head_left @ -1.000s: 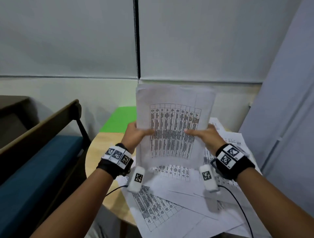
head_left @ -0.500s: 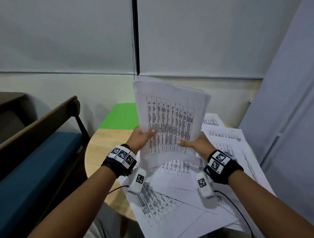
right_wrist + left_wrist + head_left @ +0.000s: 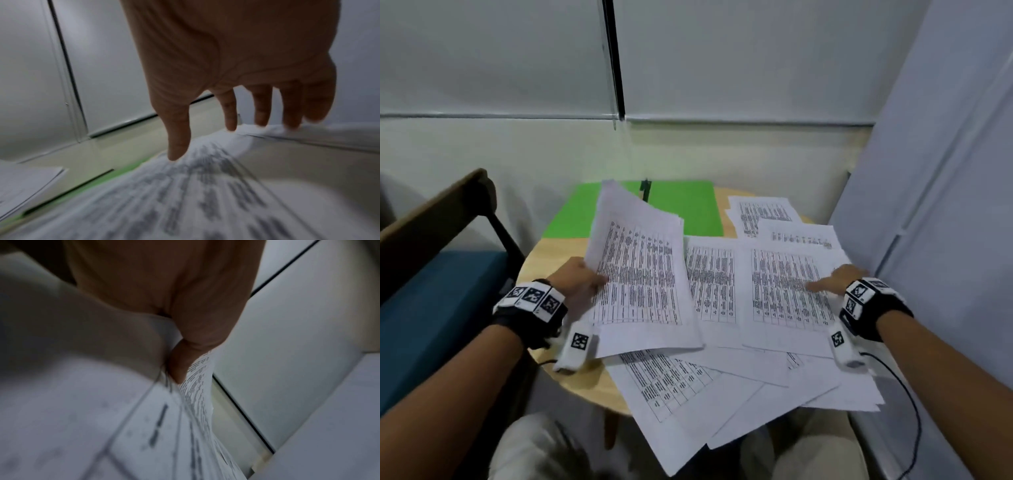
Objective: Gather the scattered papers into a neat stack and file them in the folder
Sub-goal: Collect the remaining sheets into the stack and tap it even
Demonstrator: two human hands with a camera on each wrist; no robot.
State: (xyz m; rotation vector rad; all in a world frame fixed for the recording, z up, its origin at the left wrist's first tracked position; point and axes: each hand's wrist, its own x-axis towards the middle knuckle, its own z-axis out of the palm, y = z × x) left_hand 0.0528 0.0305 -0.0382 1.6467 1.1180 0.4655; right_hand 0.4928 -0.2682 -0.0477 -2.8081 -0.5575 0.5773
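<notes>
Papers in the left hand are now tipping down at 9 o'clock, gripped alone. Right hand has let go; its straight fingers are touching loose sheets at 3 o'clock. Green folder is waiting at 12 o'clock on the tabletop. More gathering is coming.

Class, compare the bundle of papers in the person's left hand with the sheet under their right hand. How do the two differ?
The bundle is several sheets thick; the sheet looks single. The bundle is tilted, its far edge raised over the green folder; the sheet lies flat on other papers. The left hand pinches the bundle's edge; the right hand rests straight fingers on the sheet. Both are white pages printed with tables.
</notes>
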